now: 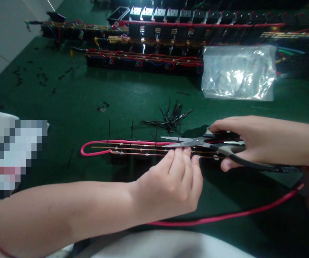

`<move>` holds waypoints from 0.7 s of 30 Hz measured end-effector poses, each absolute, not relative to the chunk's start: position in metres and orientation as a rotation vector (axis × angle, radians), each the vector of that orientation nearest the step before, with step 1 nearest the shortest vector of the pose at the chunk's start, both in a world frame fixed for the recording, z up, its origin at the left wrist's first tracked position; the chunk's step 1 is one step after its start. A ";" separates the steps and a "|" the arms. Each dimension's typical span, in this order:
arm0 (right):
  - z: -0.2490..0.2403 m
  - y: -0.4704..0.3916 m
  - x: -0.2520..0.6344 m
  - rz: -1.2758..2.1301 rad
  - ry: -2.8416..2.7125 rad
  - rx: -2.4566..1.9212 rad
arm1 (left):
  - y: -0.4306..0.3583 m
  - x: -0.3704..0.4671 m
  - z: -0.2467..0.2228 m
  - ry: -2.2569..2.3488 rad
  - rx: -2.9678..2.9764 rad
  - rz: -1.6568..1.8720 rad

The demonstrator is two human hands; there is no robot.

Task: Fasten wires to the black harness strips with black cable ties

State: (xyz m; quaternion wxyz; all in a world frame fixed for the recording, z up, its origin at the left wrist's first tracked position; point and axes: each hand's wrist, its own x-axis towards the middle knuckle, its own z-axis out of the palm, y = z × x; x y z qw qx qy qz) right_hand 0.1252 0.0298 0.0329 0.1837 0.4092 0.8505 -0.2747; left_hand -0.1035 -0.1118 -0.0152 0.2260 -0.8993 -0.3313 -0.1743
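My right hand [253,138] is closed around the handles of a pair of scissors [201,142]. The blades point left and stand apart, just above a strip of copper rods on black relay-like blocks [143,149]. A red cable [82,148] loops around the strip's left end and runs along its far side. Black cable ties [132,129] bind it there, their tails sticking up; one tail is near the blades. My left hand [177,175] has its fingers curled over the strip's near edge, gripping it beneath the blades. The strip's right part is hidden by my hands and the scissors.
A pile of loose black cable ties [172,120] lies behind the strip. A clear plastic bag [239,73] rests before longer wired assemblies [143,59] at the back. Cut-off bits [41,77] are scattered left. A red cable [224,216] crosses the near table.
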 end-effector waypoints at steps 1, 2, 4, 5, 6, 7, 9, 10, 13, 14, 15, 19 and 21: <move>0.033 0.029 0.123 -0.782 2.400 1.158 | -0.112 -0.104 -0.015 -0.912 -2.478 -0.477; 0.032 0.029 0.121 -0.788 2.404 1.164 | -0.112 -0.104 -0.015 -0.911 -2.478 -0.473; 0.031 0.028 0.118 -0.799 2.408 1.169 | -0.112 -0.104 -0.015 -0.907 -2.478 -0.471; 0.030 0.027 0.116 -0.803 2.408 1.170 | -0.111 -0.104 -0.015 -0.906 -2.479 -0.469; 0.029 0.027 0.115 -0.806 2.411 1.171 | -0.111 -0.104 -0.015 -0.906 -2.479 -0.470; 0.028 0.027 0.115 -0.807 2.415 1.171 | -0.111 -0.105 -0.014 -0.904 -2.479 -0.474; 0.026 0.027 0.115 -0.805 2.428 1.169 | -0.111 -0.105 -0.014 -0.901 -2.485 -0.479; 0.026 0.027 0.116 -0.803 2.438 1.164 | -0.111 -0.104 -0.014 -0.903 -2.488 -0.480; 0.026 0.027 0.117 -0.789 2.460 1.127 | -0.111 -0.104 -0.015 -0.909 -2.486 -0.489; 0.026 0.026 0.117 -0.786 2.462 1.116 | -0.111 -0.104 -0.015 -0.912 -2.483 -0.491; 0.026 0.026 0.116 -0.781 2.460 1.112 | -0.111 -0.104 -0.016 -0.914 -2.478 -0.495; 0.029 0.025 0.115 -0.758 2.436 1.130 | -0.111 -0.104 -0.016 -0.910 -2.475 -0.489; 0.029 0.024 0.115 -0.744 2.431 1.131 | -0.111 -0.104 -0.015 -0.906 -2.476 -0.481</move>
